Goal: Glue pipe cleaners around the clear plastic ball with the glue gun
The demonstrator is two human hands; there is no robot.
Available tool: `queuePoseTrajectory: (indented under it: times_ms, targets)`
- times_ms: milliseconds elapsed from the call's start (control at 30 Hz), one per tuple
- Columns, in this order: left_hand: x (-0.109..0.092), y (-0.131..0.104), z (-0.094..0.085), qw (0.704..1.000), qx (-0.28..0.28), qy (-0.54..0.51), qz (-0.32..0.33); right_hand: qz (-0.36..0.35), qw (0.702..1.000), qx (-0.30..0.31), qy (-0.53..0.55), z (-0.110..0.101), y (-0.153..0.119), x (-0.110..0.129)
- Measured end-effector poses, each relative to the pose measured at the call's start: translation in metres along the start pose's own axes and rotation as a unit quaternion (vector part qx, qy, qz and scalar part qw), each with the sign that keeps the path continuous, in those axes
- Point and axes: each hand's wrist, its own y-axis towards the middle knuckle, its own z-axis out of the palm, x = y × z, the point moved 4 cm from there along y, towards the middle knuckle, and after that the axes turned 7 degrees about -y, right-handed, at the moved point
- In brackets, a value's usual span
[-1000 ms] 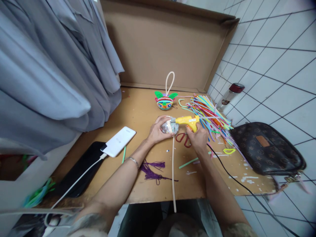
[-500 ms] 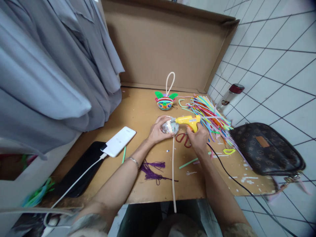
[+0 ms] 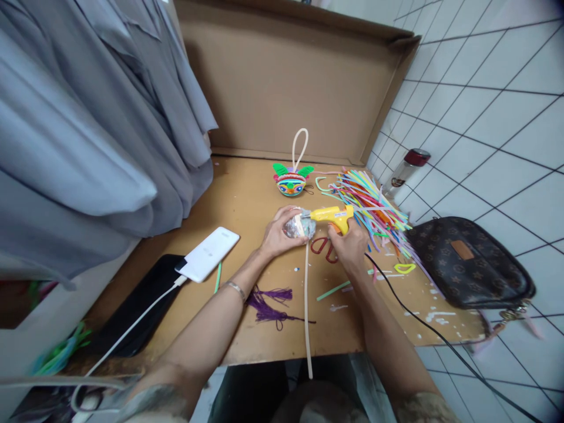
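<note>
My left hand (image 3: 281,230) is closed around a clear, rounded plastic piece (image 3: 304,231) with a pale strip on it. A cream pipe cleaner (image 3: 307,305) runs from under that piece down past the table's front edge. In my right hand (image 3: 351,245) is a yellow glue gun (image 3: 331,215), a glue stick jutting from its back. Its metal nozzle meets or nearly meets the plastic piece; I cannot tell which. Red-handled scissors (image 3: 324,249) lie beneath the glue gun. Behind stands a colourful lion-head ornament (image 3: 291,184) with green ears and a cream loop.
Many coloured pipe cleaners (image 3: 374,202) are heaped at right, beside a brown patterned bag (image 3: 471,264) and a red-lidded bottle (image 3: 408,170). Purple tassels (image 3: 271,306) lie near my left forearm. A white power bank (image 3: 210,254) rests on a black tablet (image 3: 136,311). The gun's black cord (image 3: 409,314) trails right.
The whole view has shifted slightly, so things appear a little further left. Both hands keep their holds, with the nozzle still at the plastic piece.
</note>
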Motion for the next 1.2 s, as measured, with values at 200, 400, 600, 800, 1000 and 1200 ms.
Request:
queuePoseTrajectory:
  times_ms: [200,400,600,800,1000,1200]
  targets:
    - [-0.003,0.0,-0.001,1.0,0.0,0.008,-0.005,0.024,0.999,-0.007,0.041,0.001,0.002,-0.006]
    - [-0.005,0.001,-0.002,1.0,0.008,0.018,-0.003,0.065,0.991,0.001,0.114,0.004,0.011,-0.023]
    - [-0.007,0.001,-0.001,1.0,0.007,0.021,0.002,0.16,0.986,0.029,0.032,0.019,0.029,-0.068]
    - [-0.006,0.001,-0.001,1.0,0.007,0.016,-0.002,0.155,0.984,0.078,-0.03,0.028,0.036,-0.087]
    - [-0.005,0.002,-0.001,1.0,0.006,0.02,-0.003,0.135,0.982,0.113,-0.068,0.036,0.034,-0.084]
    - [-0.004,0.001,-0.001,1.0,0.01,0.022,-0.009,0.114,0.981,0.12,-0.105,0.039,0.03,-0.081]
